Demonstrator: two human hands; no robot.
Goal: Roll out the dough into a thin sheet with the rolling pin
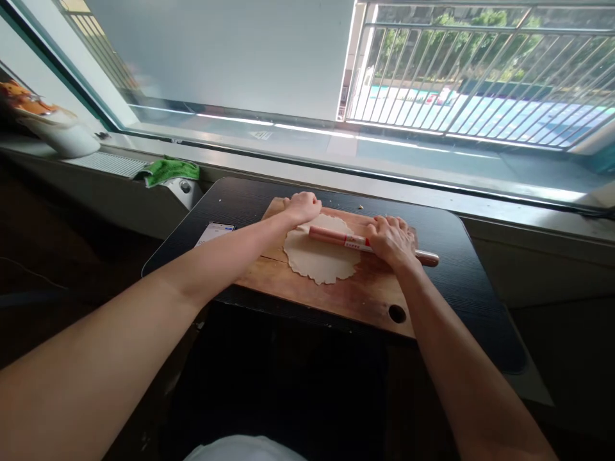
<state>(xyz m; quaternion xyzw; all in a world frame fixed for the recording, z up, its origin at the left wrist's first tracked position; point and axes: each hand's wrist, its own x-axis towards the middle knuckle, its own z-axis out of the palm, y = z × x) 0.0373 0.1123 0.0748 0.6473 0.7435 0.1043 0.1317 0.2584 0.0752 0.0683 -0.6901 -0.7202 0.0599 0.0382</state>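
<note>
A thin, roughly round sheet of dough (319, 259) with a ragged edge lies on a wooden cutting board (283, 282). Across its upper right part rests a rolling pin (331, 235) with a red and white label and a brown handle sticking out at the right. My right hand (391, 238) grips the pin near that handle, fingers pointing away from me. My left hand (303, 207) is closed at the far left edge of the dough, just beyond the pin's left end; what its fingers hold is hidden.
The board lies on a black table (461, 275) against the window ledge. A phone (214, 232) lies left of the board, partly behind my left forearm. Farther left are a green cloth (170, 169) and a white container (65, 134) on the sill. The board has a round hole (397, 314).
</note>
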